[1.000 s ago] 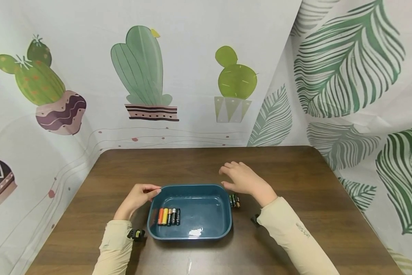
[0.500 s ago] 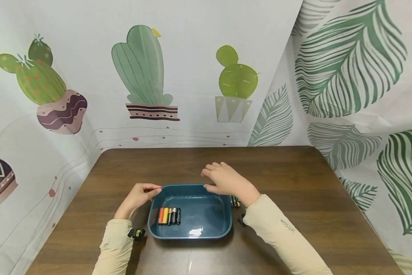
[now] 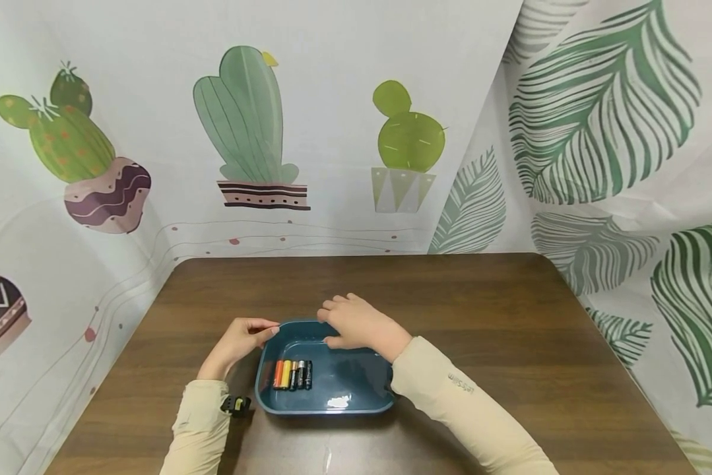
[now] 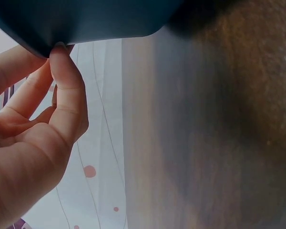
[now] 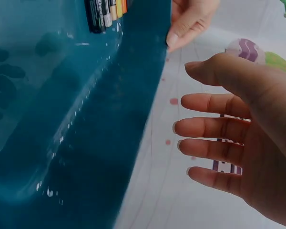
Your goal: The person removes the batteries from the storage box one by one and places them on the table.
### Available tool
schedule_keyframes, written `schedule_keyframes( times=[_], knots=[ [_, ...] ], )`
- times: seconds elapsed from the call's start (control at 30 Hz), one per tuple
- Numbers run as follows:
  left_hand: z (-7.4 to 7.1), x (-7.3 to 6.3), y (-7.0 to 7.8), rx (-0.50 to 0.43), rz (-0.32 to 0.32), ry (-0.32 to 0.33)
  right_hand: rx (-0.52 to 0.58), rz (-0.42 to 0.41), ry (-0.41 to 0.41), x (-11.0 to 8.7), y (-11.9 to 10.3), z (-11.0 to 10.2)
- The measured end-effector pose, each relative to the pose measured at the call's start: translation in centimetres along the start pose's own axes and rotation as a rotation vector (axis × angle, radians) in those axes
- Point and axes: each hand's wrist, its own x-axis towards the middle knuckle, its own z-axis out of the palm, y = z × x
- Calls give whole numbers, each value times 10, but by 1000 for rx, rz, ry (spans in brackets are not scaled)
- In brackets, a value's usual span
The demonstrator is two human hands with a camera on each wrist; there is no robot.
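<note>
A dark blue rectangular tray (image 3: 356, 404) lies on the table, and my left hand (image 3: 237, 344) pinches its far left corner between thumb and fingers. The left wrist view shows that thumb and fingertips (image 4: 66, 71) on the rim. Inside the tray, at its left, several batteries (image 3: 292, 375) lie side by side; one is orange, one yellow, others dark. My right hand (image 3: 358, 323) hovers at the tray's far rim with nothing in it. In the right wrist view its fingers (image 5: 209, 128) are spread and relaxed, apart from the rim.
The brown wooden table (image 3: 480, 297) extends around the tray on all sides. Behind it hangs a white cloth (image 3: 332, 132) printed with cacti and leaves. A dark wrist device (image 3: 235, 405) sits at the left cuff.
My right hand has moved left along the tray's far rim. Its sleeve now covers the second group of batteries seen earlier beyond the tray's right side. The left hand has stayed put.
</note>
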Motion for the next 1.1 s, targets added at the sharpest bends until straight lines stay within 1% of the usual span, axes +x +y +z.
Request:
schedule_keyframes(
  times=[0.27, 0.37, 0.4, 0.5, 0.73, 0.87, 0.93, 1.1],
  knots=[
    [0, 0, -2, -6, -7, 1, -67, -9, -65, 20, -13, 7],
    [0, 1, -3, -4, 3, -9, -83, -11, -90, 26, -16, 10],
    [-1, 1, -3, -13, -6, -6, -86, -11, -100, 28, -17, 11],
    [-1, 2, -3, -17, -3, -13, -95, -11, -124, 33, -23, 13],
    [-2, 1, -2, -29, 20, -25, -160, -34, -211, 44, -40, 21],
    [-2, 1, -3, -30, 22, -29, -164, -45, -272, 48, -47, 29],
    [-2, 1, -3, -27, 13, -25, -163, -46, -297, 50, -48, 32],
    [-2, 1, -1, -20, 8, -26, -186, -49, -313, 52, -48, 37]
  ],
)
